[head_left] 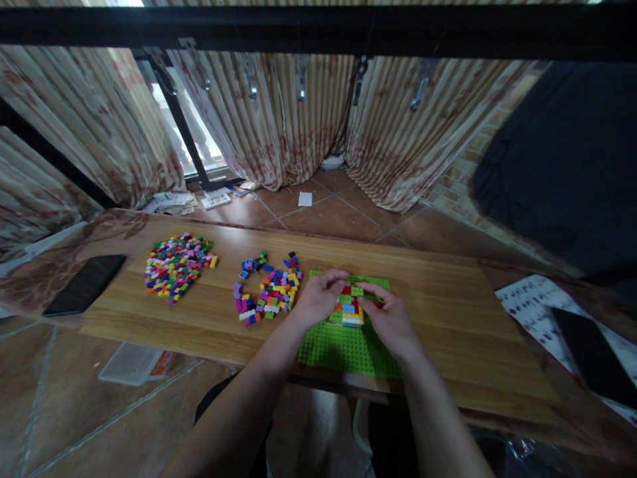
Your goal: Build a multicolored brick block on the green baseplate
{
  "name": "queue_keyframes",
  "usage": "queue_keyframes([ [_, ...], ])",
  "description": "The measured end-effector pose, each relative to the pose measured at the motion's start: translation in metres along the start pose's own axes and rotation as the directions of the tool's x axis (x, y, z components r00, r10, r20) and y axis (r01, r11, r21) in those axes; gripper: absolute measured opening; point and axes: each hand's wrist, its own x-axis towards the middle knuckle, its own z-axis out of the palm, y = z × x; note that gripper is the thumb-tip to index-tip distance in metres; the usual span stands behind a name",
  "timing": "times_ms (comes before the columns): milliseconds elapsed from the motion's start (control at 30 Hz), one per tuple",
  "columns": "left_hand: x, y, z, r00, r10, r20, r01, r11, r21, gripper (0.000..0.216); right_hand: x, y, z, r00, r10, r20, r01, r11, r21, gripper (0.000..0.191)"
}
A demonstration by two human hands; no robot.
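Curled fingers of the left hand and right hand flank the toy-brick block on the green studded baseplate; I can't tell whether either pinches a brick. I'd expect light, stiff plastic, best held by its side walls. Both hands partly hide it from me. Loose bricks lie just left, a denser brick pile farther out.

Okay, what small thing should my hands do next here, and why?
Perhaps press gently down on the far part of the brick block: your left hand and right hand are there, one on each side, and the green baseplate lies beneath to back the push. I can't tell whether any brick is loose.
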Motion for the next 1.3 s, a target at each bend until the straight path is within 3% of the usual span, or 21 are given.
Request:
queue_keyframes([
  [167, 0.001, -0.001, 0.004, 1.0, 0.026, -0.015, -0.026, 0.999, -0.031, 0.019, 0.0, 0.0, 0.0, 1.0, -0.018, -0.001, 0.018, 1.0, -0.011, 0.029],
  [367, 0.0, 0.004, 0.008, 1.0, -0.029, -0.005, 0.028, 0.99, -0.139, 0.022, 0.0, -0.001, 0.0, 1.0, -0.011, -0.008, 0.011, 1.0, -0.008, 0.031],
  [667, 0.002, 0.003, 0.01, 0.999, -0.026, -0.039, 0.022, 0.994, -0.11, 0.023, 0.0, -0.007, 0.005, 0.998, 0.044, -0.037, -0.041, 0.996, 0.085, 0.035],
  [800, 0.004, 0.002, 0.01, 0.998, -0.029, -0.047, 0.024, 0.994, -0.104, 0.025, -0.001, -0.013, 0.007, 0.986, 0.164, -0.042, -0.155, 0.974, 0.168, 0.038],
  [967, 0.004, 0.003, 0.011, 0.998, -0.042, -0.055, 0.038, 0.996, -0.078, 0.027, -0.003, -0.025, 0.008, 0.935, 0.353, 0.02, -0.338, 0.877, 0.341, 0.045],
  [1300, 0.006, 0.008, 0.014, 0.992, -0.085, -0.097, 0.079, 0.995, -0.068, 0.029, 0.0, -0.028, 0.009, 0.906, 0.418, 0.059, -0.398, 0.799, 0.45, 0.041],
])
